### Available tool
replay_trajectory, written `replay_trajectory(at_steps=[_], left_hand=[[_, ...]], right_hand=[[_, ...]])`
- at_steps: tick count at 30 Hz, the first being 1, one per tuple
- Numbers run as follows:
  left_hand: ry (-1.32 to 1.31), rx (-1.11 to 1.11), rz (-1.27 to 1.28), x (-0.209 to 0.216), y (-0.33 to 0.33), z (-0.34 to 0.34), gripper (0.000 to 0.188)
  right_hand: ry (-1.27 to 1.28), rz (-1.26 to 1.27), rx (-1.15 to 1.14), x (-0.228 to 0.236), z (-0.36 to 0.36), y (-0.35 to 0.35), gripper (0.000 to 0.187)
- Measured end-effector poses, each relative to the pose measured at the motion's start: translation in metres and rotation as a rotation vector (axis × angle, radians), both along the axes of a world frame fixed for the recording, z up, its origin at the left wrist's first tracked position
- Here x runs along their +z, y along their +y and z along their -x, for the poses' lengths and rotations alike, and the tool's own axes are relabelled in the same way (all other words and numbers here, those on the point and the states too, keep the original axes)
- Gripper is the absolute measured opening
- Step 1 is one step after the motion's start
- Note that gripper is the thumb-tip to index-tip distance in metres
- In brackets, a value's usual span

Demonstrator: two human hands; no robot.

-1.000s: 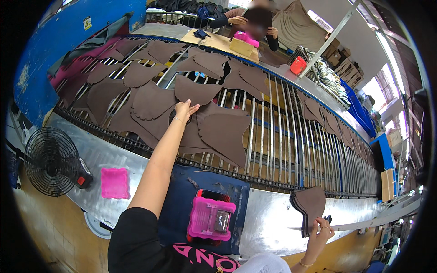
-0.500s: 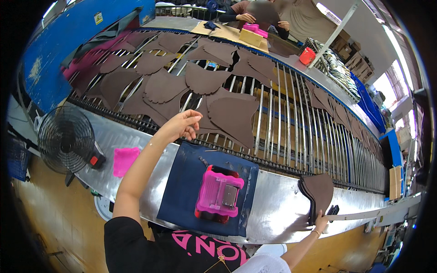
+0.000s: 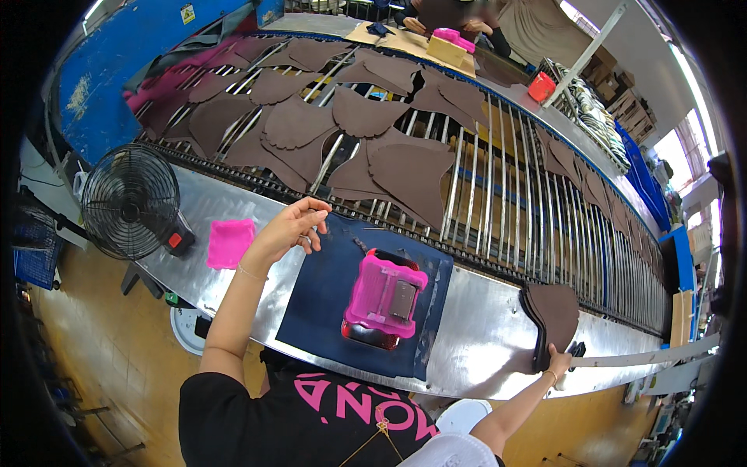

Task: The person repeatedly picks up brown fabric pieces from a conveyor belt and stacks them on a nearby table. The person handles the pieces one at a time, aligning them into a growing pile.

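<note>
Brown, thin, curve-edged pieces sit in a stack (image 3: 554, 311) on the shiny metal table (image 3: 482, 327), your right hand (image 3: 559, 361) touching its near end; I cannot tell whether the fingers close around it. Your left hand (image 3: 292, 229), loosely curled and empty, hovers by the dark blue mat (image 3: 319, 311), with a pink wavy-edged plastic frame (image 3: 373, 300) to its right, a black wire fan (image 3: 128, 210) to its left and scalloped sheets (image 3: 416, 175) overlapping on metal rods (image 3: 576, 233) beyond; a pale bar (image 3: 638, 356) juts beside your right hand

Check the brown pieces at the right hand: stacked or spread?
Stacked: the brown pieces lie closely overlapped, with layered edges showing along their left side.
</note>
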State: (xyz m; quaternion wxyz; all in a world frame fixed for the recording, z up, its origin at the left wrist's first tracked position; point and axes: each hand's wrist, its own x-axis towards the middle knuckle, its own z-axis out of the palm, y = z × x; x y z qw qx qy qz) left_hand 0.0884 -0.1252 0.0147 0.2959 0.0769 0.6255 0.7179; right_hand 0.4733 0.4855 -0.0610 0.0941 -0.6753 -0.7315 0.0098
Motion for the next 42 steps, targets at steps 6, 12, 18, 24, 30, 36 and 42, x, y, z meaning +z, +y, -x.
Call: replay_trajectory(at_steps=[6,12,18,24,30,36,42], left_hand=[[0.114,-0.071,0.043,0.021,0.019,-0.009,0.037],[0.293,-0.136,0.028,0.045,0.051,-0.021,0.038],[0.412,0.116,-0.129,0.056,0.057,-0.044,0.034],[0.564,0.401,0.054,0.084,-0.020,-0.044,0.016],[0.685,0.390,0.151,0.092,-0.066,-0.049,0.013],[0.564,0.233,0.243,0.075,-0.055,-0.057,0.010],[0.664,-0.169,0.495,0.062,0.002,-0.059,0.011]], right_hand=[[0.254,-0.139,0.309,0.059,0.045,-0.055,0.031],[0.989,0.036,0.600,0.147,0.113,-0.186,0.027],[1.476,0.584,1.131,0.139,0.180,-0.299,0.025],[1.038,0.607,1.428,0.117,0.205,-0.336,0.020],[0.830,0.517,1.559,0.106,0.215,-0.353,0.014],[0.781,0.324,1.589,0.098,0.199,-0.335,0.010],[0.712,0.309,1.373,0.063,0.144,-0.285,0.014]])
